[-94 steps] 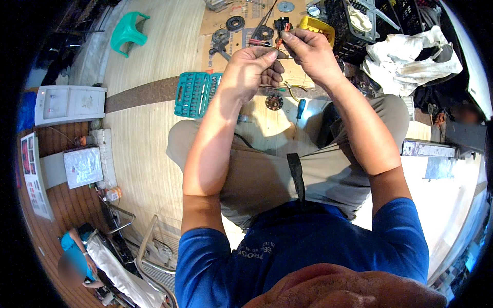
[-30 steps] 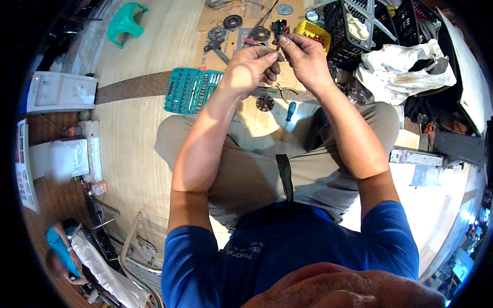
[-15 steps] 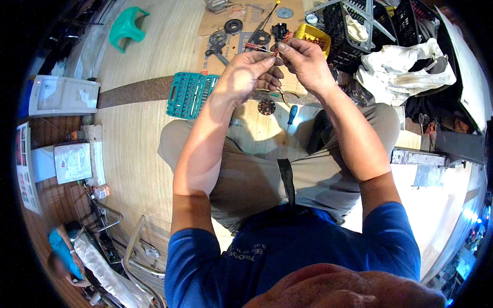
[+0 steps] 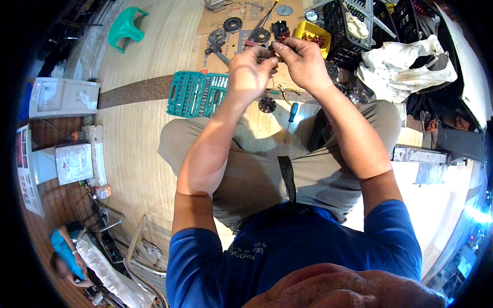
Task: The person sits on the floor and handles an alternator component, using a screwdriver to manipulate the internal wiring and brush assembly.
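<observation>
Both my hands are raised close together over the cardboard, fingers closed in pinches. In my left hand (image 4: 252, 69) is a thin red rod-like piece (image 4: 251, 44), its end showing past the fingers; its kind is unclear. My right hand (image 4: 304, 60) pinches a small reddish part (image 4: 284, 37), mostly covered by the fingertips. Just beyond the fingers is a black block-shaped part (image 4: 279, 27); whether it joins the reddish part I cannot tell. Below the hands lie a dark round disc (image 4: 267, 104), pliers with yellow handles (image 4: 289, 94) and a blue-handled screwdriver (image 4: 292, 113).
A yellow tray (image 4: 322, 34) of small copper-coloured parts stands right of the hands, beside a black crate (image 4: 341, 49) and white cloth (image 4: 390, 72). An opened green socket set (image 4: 186, 95) lies left. Metal parts (image 4: 217, 38) rest on cardboard (image 4: 205, 23). A person (image 4: 67, 251) is far left.
My hands have drawn closer together, and the left fingers have curled in. The red rod-like piece has shifted slightly up and left. The yellow tray shows more fully.
</observation>
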Demonstrator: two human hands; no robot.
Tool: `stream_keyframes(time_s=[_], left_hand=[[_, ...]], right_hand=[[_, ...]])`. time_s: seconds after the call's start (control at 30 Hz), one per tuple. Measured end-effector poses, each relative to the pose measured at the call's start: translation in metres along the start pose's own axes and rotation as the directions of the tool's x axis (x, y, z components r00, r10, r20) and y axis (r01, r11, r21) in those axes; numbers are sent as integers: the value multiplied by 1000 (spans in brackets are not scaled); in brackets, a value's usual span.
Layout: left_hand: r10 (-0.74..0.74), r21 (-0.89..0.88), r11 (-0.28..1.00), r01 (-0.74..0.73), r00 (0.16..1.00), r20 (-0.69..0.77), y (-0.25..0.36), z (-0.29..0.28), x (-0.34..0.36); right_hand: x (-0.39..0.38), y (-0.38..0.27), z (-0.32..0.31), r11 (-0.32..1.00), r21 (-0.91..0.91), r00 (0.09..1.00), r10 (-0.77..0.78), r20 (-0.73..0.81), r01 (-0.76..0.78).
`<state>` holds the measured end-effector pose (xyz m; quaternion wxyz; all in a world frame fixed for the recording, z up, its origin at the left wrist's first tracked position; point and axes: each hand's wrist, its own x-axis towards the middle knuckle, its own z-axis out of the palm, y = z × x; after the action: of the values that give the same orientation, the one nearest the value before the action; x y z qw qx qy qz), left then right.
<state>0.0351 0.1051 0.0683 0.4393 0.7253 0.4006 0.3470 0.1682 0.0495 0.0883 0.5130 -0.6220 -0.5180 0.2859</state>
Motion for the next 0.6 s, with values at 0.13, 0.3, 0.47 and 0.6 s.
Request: stream_keyframes(time_s=[0.13, 0.3, 0.47, 0.6], left_hand=[[-160, -377, 875, 304, 916, 367, -4, -14, 5], [-221, -313, 905, 287, 947, 232, -1, -7, 7], [108, 191, 976, -103, 994, -15, 13, -3, -4], [27, 93, 994, -49, 974, 227, -2, -21, 6]], right_hand=[[4, 9, -3, 988, 137, 996, 60, 68, -69], [-2, 14, 12, 1000, 13, 999, 4, -46, -3], [-4, 18, 16, 985, -137, 985, -118, -128, 100], [7, 15, -2, 991, -114, 996, -63, 59, 70]])
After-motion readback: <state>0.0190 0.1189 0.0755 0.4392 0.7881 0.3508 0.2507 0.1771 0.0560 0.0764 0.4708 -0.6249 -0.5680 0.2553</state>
